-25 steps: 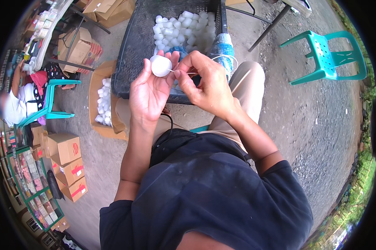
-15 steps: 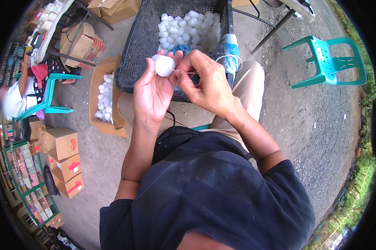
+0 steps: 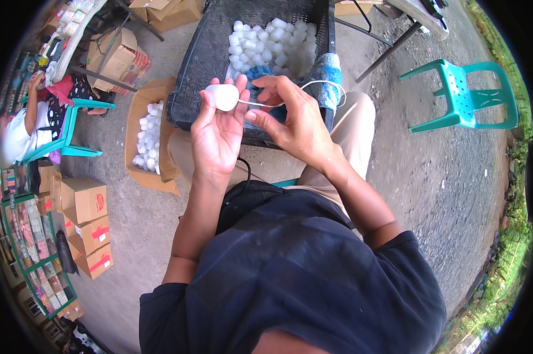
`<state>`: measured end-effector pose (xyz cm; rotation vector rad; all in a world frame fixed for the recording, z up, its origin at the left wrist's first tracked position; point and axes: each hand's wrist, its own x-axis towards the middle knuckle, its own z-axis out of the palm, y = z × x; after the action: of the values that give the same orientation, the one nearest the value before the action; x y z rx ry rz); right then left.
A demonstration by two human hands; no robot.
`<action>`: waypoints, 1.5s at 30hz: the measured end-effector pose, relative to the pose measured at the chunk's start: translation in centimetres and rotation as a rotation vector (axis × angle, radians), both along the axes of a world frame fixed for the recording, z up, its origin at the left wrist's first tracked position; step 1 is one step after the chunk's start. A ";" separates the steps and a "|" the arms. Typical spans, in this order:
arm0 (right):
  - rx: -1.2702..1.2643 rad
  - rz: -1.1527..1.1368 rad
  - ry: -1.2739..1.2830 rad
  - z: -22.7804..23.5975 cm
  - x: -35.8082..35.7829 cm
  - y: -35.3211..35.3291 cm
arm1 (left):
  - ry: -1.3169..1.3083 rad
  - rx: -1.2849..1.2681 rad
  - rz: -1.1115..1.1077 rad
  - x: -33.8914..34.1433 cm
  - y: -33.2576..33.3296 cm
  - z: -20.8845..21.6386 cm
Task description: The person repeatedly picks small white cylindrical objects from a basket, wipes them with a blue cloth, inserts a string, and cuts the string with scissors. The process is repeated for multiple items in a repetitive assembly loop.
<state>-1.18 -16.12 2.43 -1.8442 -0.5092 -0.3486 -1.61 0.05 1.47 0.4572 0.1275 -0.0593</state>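
In the half-curled fingers of my left hand (image 3: 218,127) lies a small, smooth white cylinder (image 3: 224,98), the thumb against its side. It looks like a plain candle. A thin white cord (image 3: 252,104) runs from its end face to my right hand (image 3: 299,121). There the thumb and index tips stand apart, while the cord passes into the curled fingers. Beyond that hand the cord comes out in a loose loop over a blue and white wrap on the crate edge. Before my knees, a black plastic crate (image 3: 187,97) holds many similar white cylinders (image 3: 269,44) and a blue cloth (image 3: 258,75).
A cardboard box (image 3: 135,106) of white pieces stands left of the crate. Stacked cartons (image 3: 90,230) and a shelf rack (image 3: 36,248) are farther left. A seated person (image 3: 30,127) is at the upper left. One green plastic chair (image 3: 464,97) stands on the right.
My right thumb and fingertips have come out of their pinch near the cylinder and spread. More cord shows between the hands, and the cylinder has tipped sideways in my left hand.
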 end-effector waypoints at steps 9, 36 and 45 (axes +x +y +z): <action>-0.077 -0.068 -0.019 -0.4 -0.2 0.1 | -0.058 0.060 0.017 -0.5 -0.3 -0.4; -0.269 0.195 -0.218 2.7 6.4 1.9 | -0.180 0.737 -0.212 -0.3 4.2 0.3; -0.184 0.155 -0.060 2.3 4.9 1.2 | -0.236 0.841 -0.071 -0.2 3.3 -0.3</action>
<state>3.70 -14.94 4.72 -1.9609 -0.7416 -0.2595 -1.77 3.36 1.19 1.3029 -0.1063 -0.0186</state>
